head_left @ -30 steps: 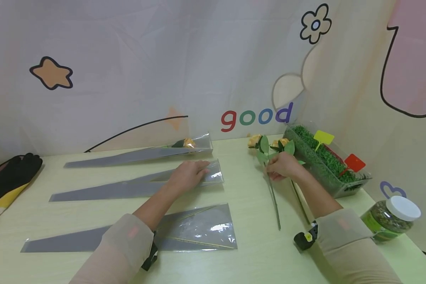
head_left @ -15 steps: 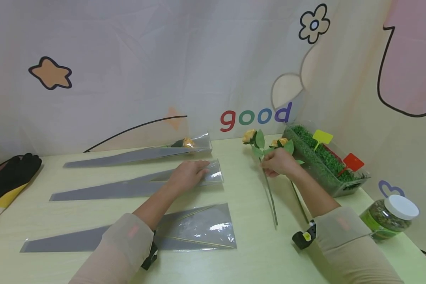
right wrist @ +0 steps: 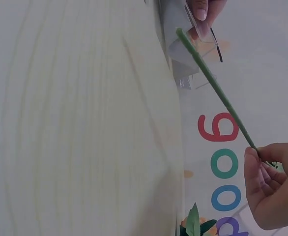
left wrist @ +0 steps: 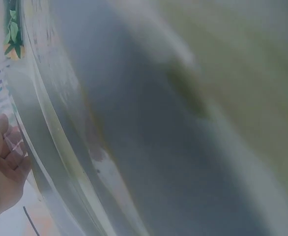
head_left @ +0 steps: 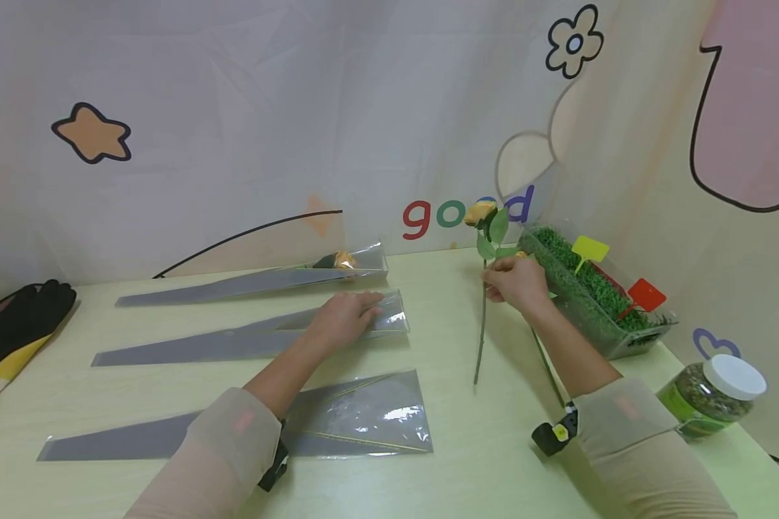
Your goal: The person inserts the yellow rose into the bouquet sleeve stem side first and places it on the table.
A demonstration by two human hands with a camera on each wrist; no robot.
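Note:
My right hand (head_left: 519, 281) pinches the stem of a yellow artificial rose (head_left: 480, 214) between thumb and fingers. The bloom points up and the green stem hangs down, raised over the table. In the right wrist view the stem's cut end reaches toward my left hand. My left hand (head_left: 344, 317) grips the wide end of the middle clear-and-grey flower sleeve (head_left: 201, 348), thumb and fingers at its plastic edge. Under my right forearm lies a second rose, its stem (head_left: 547, 364) showing and its bloom mostly hidden by the hand.
Behind the middle sleeve lies another sleeve (head_left: 234, 286) with a yellow rose (head_left: 345, 260) inside. A flat sleeve (head_left: 376, 411) lies in front. A planter of artificial grass (head_left: 591, 288) and a white-lidded jar (head_left: 710, 396) stand right; black-and-yellow gloves (head_left: 26, 324) lie left.
My right hand has lifted the rose off the table and turned it more upright, its bloom now higher against the backdrop. The left hand has stayed on the middle sleeve.

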